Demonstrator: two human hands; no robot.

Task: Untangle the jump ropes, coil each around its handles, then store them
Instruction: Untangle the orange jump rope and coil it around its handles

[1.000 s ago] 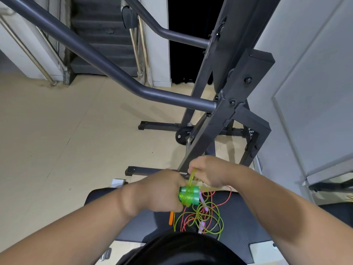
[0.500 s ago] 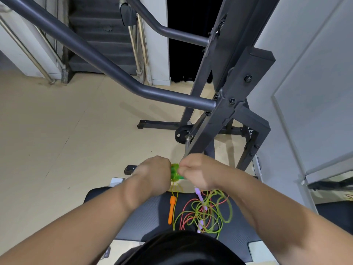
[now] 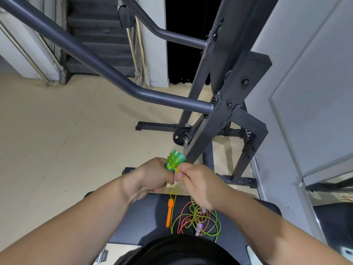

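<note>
My left hand (image 3: 150,175) grips the green handles (image 3: 174,160) of a jump rope, their upper ends sticking out above my fist with a few turns of green cord wound on them. My right hand (image 3: 198,185) pinches the yellow-green cord (image 3: 177,170) right beside the handles. Below my hands, the loose green rope (image 3: 202,219) lies tangled with a red-orange rope (image 3: 184,219) on the black bench pad (image 3: 145,219). An orange handle (image 3: 169,212) lies on the pad to the left of the tangle, and purple handles (image 3: 198,225) sit within it.
A dark steel gym frame (image 3: 215,119) with a long slanted bar (image 3: 99,66) rises just beyond my hands. Its floor feet (image 3: 158,128) and a small weight plate (image 3: 179,135) lie ahead. A grey wall (image 3: 309,88) stands on the right, beige floor (image 3: 57,140) to the left.
Both hands rose and moved away from me with the green handles. The handles turned from lying sideways to pointing up, and my right hand carried the cord round them.
</note>
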